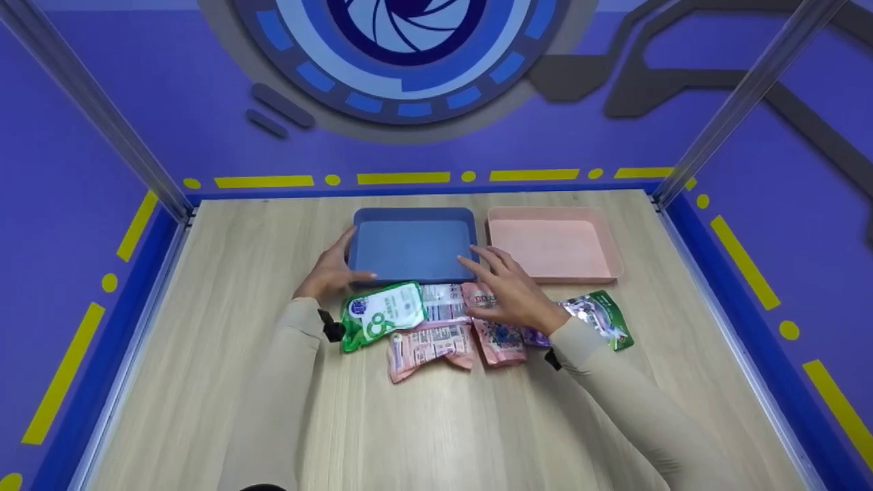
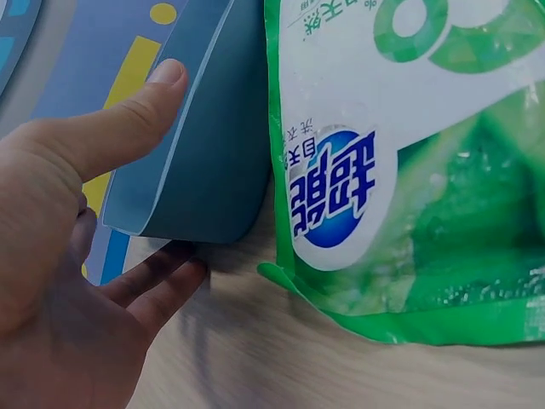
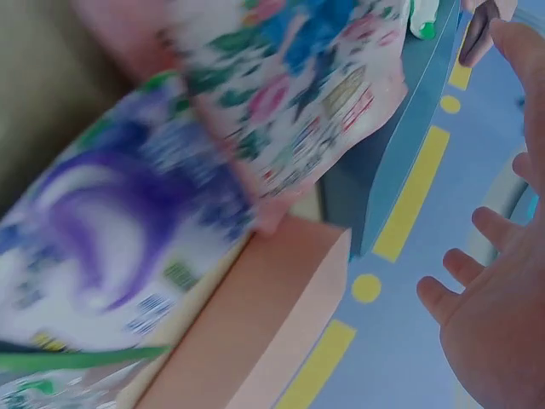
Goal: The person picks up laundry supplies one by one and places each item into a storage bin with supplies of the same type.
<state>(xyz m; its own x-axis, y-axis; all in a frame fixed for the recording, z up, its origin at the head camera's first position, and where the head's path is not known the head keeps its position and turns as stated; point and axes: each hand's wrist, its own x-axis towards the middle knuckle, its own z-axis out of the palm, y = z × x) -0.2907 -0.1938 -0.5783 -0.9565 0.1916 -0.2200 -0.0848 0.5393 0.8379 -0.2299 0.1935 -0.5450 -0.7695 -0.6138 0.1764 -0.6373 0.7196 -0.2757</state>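
A blue tray lies toward the back of the table. At its left side is my left hand, fingers extended along the outer wall and thumb over the near left corner. The left wrist view shows that straight thumb overlapping the tray wall. My right hand hovers with spread fingers by the tray's right near corner, above the pouches, holding nothing. Near the left wrist lies a green and white laundry detergent pouch. Pink pouches with printed labels lie between the hands.
A pink tray stands right of the blue one. Under the right forearm are a purple floral pouch and a green-edged pouch. Blue-purple panels with yellow markings wall the table at back and sides.
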